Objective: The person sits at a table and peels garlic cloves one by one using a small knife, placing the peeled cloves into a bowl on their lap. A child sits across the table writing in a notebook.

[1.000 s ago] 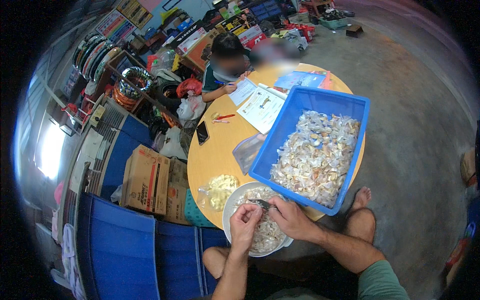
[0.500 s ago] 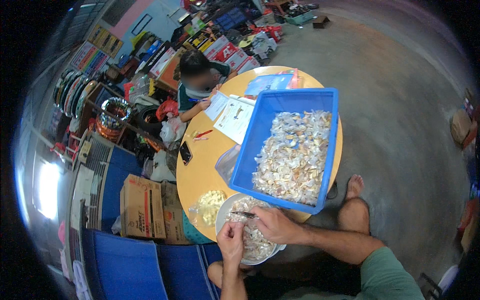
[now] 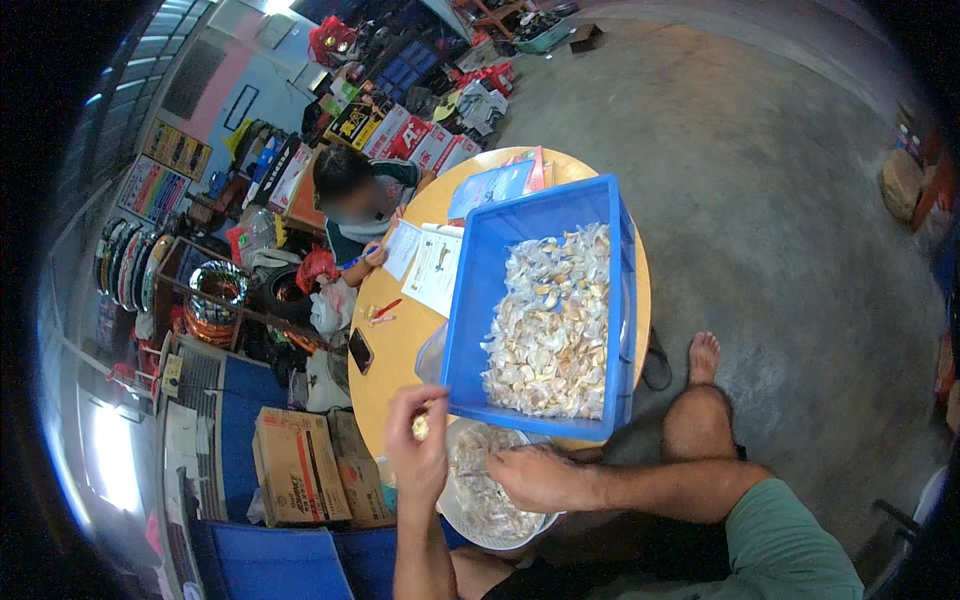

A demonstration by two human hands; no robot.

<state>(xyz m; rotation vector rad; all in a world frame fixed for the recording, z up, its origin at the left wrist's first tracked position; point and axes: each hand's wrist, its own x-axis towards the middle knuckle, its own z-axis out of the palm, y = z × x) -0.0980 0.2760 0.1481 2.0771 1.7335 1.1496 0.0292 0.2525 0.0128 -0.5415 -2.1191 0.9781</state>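
Note:
My left hand (image 3: 415,450) is raised at the table's near left edge, fingers curled and smeared by motion. Pale yellow pieces (image 3: 421,427) show in the gap between thumb and fingers; whether they are held or lie behind is unclear. My right hand (image 3: 530,480) is closed around a small knife (image 3: 492,474), mostly hidden now, over a white bowl (image 3: 455,522). Whitish, papery scraps (image 3: 490,500) fill the bowl. Beyond it, a blue plastic crate (image 3: 622,330) holds many pale, papery-skinned pieces (image 3: 550,320) resembling garlic cloves.
The crate rests on a round yellow table (image 3: 385,400) with a phone (image 3: 360,352), red pens (image 3: 386,309) and open papers (image 3: 434,272). Across it, a person (image 3: 350,200) writes. Cardboard boxes (image 3: 297,465) and a blue seat (image 3: 275,560) stand left; my bare foot (image 3: 704,352) is right.
My left hand has left the bowl, moving left and up over the place of the clear bag of yellow pieces. My right hand stays at the bowl with the knife. The view has shifted.

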